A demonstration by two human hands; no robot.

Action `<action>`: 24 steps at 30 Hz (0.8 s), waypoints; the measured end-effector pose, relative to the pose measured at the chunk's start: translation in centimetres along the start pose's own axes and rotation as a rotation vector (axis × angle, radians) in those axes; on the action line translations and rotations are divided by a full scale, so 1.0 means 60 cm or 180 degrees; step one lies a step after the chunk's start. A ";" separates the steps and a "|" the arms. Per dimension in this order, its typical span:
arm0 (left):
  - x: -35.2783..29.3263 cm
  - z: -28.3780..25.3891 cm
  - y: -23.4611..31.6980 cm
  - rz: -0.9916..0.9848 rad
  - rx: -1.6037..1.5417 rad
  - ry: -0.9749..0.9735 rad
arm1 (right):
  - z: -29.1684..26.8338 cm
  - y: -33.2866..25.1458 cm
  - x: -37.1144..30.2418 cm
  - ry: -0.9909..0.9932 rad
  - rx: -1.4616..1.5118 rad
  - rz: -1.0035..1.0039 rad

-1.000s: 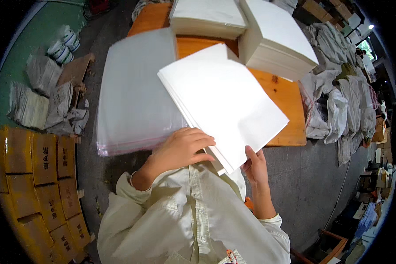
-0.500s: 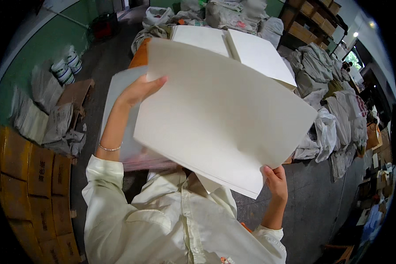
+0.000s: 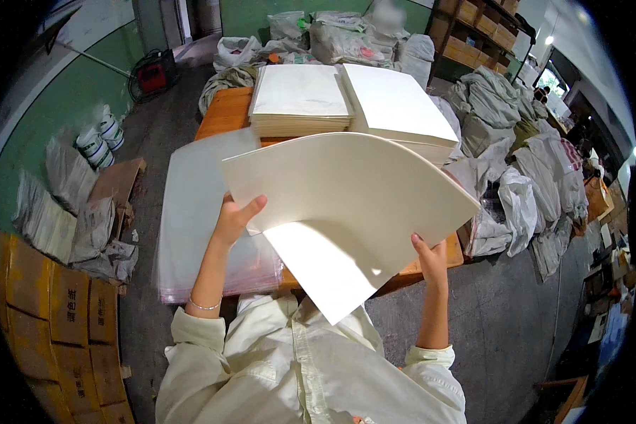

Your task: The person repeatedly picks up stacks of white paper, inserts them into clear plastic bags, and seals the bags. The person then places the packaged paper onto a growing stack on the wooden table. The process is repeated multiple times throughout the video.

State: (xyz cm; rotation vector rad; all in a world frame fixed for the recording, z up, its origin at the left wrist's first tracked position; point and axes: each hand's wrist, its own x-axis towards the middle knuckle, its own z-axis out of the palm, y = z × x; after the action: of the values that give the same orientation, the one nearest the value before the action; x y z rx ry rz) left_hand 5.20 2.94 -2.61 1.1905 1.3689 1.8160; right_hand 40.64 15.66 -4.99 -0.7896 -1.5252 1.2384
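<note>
A thin stack of large cream-white paper sheets (image 3: 357, 177) hangs in the air in front of me, bowed upward in the middle. My left hand (image 3: 239, 218) grips its left edge, thumb on top and fingers hidden beneath. My right hand (image 3: 430, 258) pinches the near right edge in the same way. Under the bowed stack, a brighter white sheet (image 3: 325, 272) slants down to a corner near my lap; whether it belongs to the held stack I cannot tell. Clear plastic bags (image 3: 205, 191) lie in a flat pile by my left forearm.
Two tall paper stacks, the left (image 3: 300, 92) and the right (image 3: 399, 99), stand at the back of an orange wooden table (image 3: 222, 113). Filled grey sacks (image 3: 491, 106) crowd the right side. Brown cartons (image 3: 67, 304) are piled at lower left, with white buckets (image 3: 95, 147) beyond.
The held sheets have come lower and nearer and now bow upward instead of lying almost flat. Both hands still grip them. The brighter white sheet beneath shows much more.
</note>
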 end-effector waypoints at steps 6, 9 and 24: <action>0.030 -0.023 -0.013 -0.0074 -0.0154 -0.0295 | -0.016 -0.026 0.032 0.0047 0.0308 -0.0145; 0.041 -0.032 -0.036 -0.0298 -0.0186 -0.0262 | -0.008 -0.034 0.044 0.0073 0.0405 -0.0191; 0.042 -0.033 -0.088 -0.0367 -0.0361 -0.0361 | -0.036 0.001 0.042 -0.0313 0.0586 0.0059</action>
State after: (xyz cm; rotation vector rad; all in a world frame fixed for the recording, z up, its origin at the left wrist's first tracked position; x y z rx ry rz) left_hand 1.92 5.87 -6.96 1.1145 1.2287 1.6958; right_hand 41.88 18.68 -4.34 -0.6315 -1.4595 1.4268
